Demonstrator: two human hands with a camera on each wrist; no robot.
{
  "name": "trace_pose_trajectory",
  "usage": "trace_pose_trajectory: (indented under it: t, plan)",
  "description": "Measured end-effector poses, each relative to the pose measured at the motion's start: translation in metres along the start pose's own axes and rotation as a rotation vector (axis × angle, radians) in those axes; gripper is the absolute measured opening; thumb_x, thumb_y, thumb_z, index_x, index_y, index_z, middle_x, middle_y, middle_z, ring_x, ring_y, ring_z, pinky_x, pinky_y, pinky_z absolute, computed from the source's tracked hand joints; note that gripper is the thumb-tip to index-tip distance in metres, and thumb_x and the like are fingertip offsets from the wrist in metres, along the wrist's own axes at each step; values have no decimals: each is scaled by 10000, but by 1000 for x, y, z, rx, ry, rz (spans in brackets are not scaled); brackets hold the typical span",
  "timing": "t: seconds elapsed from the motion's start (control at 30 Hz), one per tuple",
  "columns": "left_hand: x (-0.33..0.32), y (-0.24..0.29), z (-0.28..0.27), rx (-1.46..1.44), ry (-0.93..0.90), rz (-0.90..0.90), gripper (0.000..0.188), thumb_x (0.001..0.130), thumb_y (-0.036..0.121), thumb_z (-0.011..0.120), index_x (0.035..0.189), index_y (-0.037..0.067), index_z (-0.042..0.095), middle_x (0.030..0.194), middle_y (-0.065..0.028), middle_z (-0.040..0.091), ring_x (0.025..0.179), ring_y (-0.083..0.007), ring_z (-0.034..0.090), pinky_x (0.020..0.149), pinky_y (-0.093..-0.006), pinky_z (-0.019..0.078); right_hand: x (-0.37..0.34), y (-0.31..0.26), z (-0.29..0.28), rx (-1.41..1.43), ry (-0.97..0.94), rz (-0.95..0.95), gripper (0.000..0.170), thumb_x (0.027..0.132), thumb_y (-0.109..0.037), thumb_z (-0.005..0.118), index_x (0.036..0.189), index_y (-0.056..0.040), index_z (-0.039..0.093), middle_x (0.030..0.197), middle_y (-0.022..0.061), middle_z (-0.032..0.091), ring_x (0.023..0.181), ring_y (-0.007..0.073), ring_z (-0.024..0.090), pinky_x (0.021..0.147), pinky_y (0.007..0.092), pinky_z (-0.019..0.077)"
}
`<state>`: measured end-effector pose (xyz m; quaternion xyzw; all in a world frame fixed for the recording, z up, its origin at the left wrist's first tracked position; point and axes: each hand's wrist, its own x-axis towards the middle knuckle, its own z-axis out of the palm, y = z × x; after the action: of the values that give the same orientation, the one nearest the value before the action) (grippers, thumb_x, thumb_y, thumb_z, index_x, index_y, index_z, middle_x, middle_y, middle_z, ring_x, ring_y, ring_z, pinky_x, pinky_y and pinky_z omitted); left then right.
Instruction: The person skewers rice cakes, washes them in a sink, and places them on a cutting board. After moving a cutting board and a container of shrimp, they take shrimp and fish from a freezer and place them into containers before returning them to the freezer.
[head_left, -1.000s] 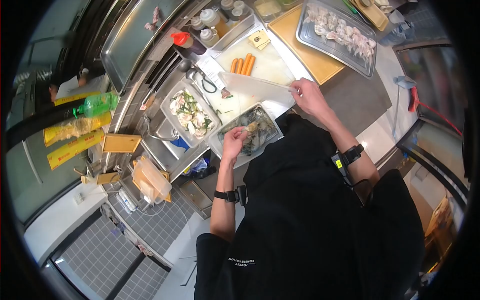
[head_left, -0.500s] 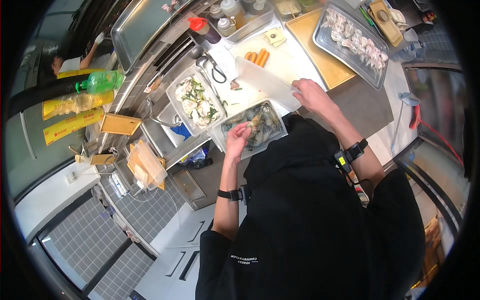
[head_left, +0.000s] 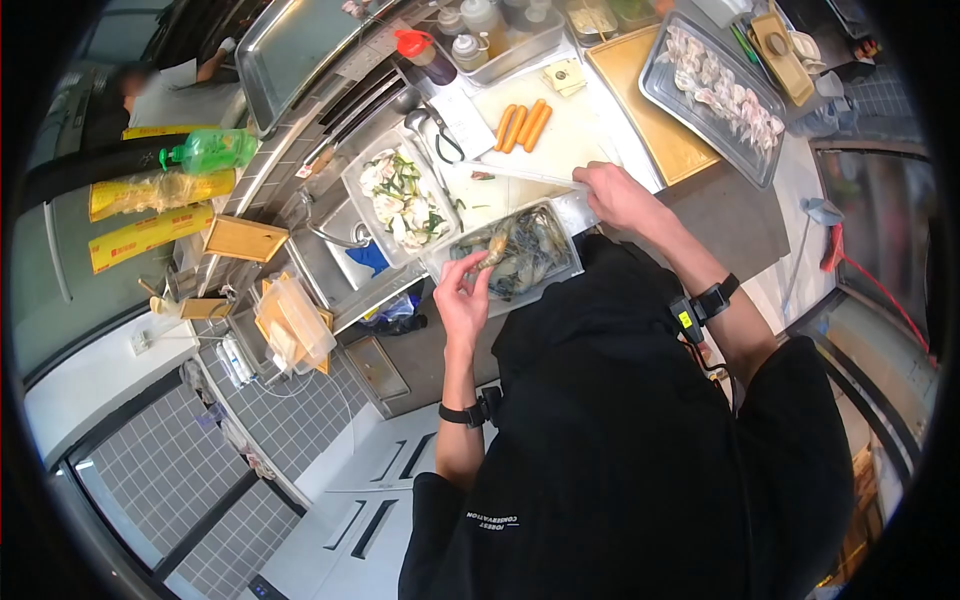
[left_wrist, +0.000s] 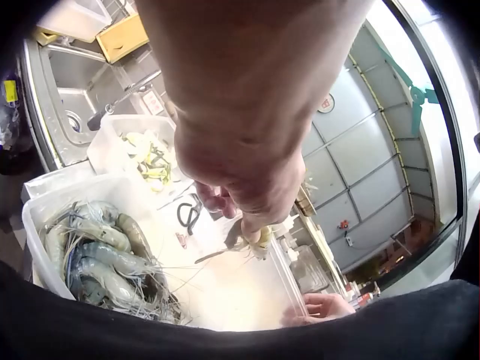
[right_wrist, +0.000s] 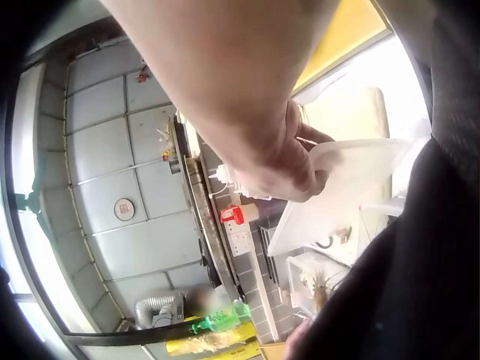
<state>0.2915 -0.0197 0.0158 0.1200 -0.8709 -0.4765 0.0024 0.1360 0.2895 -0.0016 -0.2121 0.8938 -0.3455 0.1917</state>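
My left hand (head_left: 463, 298) pinches a shrimp (head_left: 495, 247) by one end, above the near-left side of a clear tub of raw shrimp (head_left: 535, 262). In the left wrist view the tub's shrimp (left_wrist: 112, 259) lie heaped, long feelers hanging over the edge. My right hand (head_left: 622, 200) grips the edge of a translucent plastic lid (head_left: 530, 177), held tilted over the white cutting board (head_left: 490, 205). The right wrist view shows the lid (right_wrist: 337, 184) between thumb and fingers of the right hand (right_wrist: 289, 169).
Left of the shrimp stands a tub of pale pieces with greens (head_left: 405, 205). Black-handled scissors (head_left: 447, 147) and orange sausages (head_left: 522, 127) lie beyond the lid. A metal tray of pale seafood (head_left: 715, 95) is at the upper right, sauce bottles (head_left: 425, 55) at the back, a sink (head_left: 335, 262) at left.
My left hand has drawn back toward me and left with the shrimp, now seen more clearly. The lid has tilted so that it appears nearly edge-on in the head view, still in my right hand.
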Motion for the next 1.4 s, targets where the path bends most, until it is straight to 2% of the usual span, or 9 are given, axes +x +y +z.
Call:
trace_pose_trajectory:
  t: [0.17, 0.37, 0.43, 0.53, 0.63, 1.03, 1.23, 1.3, 1.4]
  plan:
    - [-5, 19, -14, 51, 89, 80, 341, 877, -50, 828, 1194, 72, 801, 974, -33, 664, 809, -92, 562, 605, -236, 430, 2, -1, 3, -84, 37, -1, 327, 875, 45, 575, 1177, 27, 698, 990, 312, 701, 1009, 504, 696, 921, 554, 558]
    - [-2, 44, -25, -187, 201, 45, 311, 873, 6, 858, 1175, 51, 798, 963, -10, 615, 793, -93, 478, 718, -249, 437, 19, 10, 20, -95, -14, -10, 286, 909, 10, 570, 1154, 17, 718, 1017, 300, 725, 1018, 480, 711, 908, 548, 565]
    - [1, 53, -31, -295, 198, -19, 284, 923, 11, 829, 1203, 16, 784, 1005, -8, 674, 841, -76, 554, 753, -228, 457, 23, 11, 20, -116, -20, -8, 284, 916, 2, 568, 1147, 12, 733, 1031, 304, 732, 1027, 477, 716, 911, 542, 569]
    - [2, 52, -43, -725, 169, -299, 318, 998, 22, 768, 1302, -61, 726, 1142, -96, 789, 970, -96, 695, 816, -227, 509, 24, 11, 23, -153, -35, 8, 287, 921, -6, 570, 1148, 5, 744, 1041, 302, 737, 1027, 472, 721, 914, 538, 573]
    - [2, 59, -57, -881, 183, -370, 318, 1016, 0, 724, 1326, -67, 712, 1124, -86, 788, 873, -78, 648, 762, -246, 495, 26, 11, 26, -185, -40, 29, 289, 921, -7, 574, 1152, 3, 749, 1054, 300, 740, 1033, 468, 723, 915, 536, 577]
    - [11, 88, -107, -1019, 155, -233, 287, 1078, 61, 652, 1341, -54, 662, 1162, -96, 768, 971, -99, 654, 833, -263, 505, 31, 13, 28, -185, -22, 17, 224, 896, -31, 654, 1108, -5, 721, 998, 277, 728, 1011, 484, 703, 903, 568, 561]
    - [11, 105, -117, -694, 260, -30, 245, 1073, 4, 630, 1310, -56, 652, 1270, -137, 745, 1098, -142, 684, 980, -299, 518, 32, 12, 28, -170, -5, 28, 145, 897, -37, 692, 1036, 4, 694, 987, 281, 710, 1015, 486, 695, 888, 577, 555]
    - [9, 110, -119, -629, 282, 24, 257, 1094, 27, 605, 1335, -62, 623, 1236, -178, 759, 1150, -206, 712, 1079, -351, 528, 32, 14, 29, -187, -17, 43, 139, 892, -38, 698, 1022, 8, 686, 978, 287, 704, 1007, 491, 693, 886, 576, 553]
    - [6, 110, -123, -691, 298, 60, 264, 1103, 25, 581, 1351, -63, 608, 1222, -196, 763, 1114, -209, 725, 1057, -342, 536, 32, 15, 31, -162, 7, 13, 166, 882, -36, 705, 1036, 24, 698, 971, 301, 699, 996, 507, 680, 889, 571, 546]
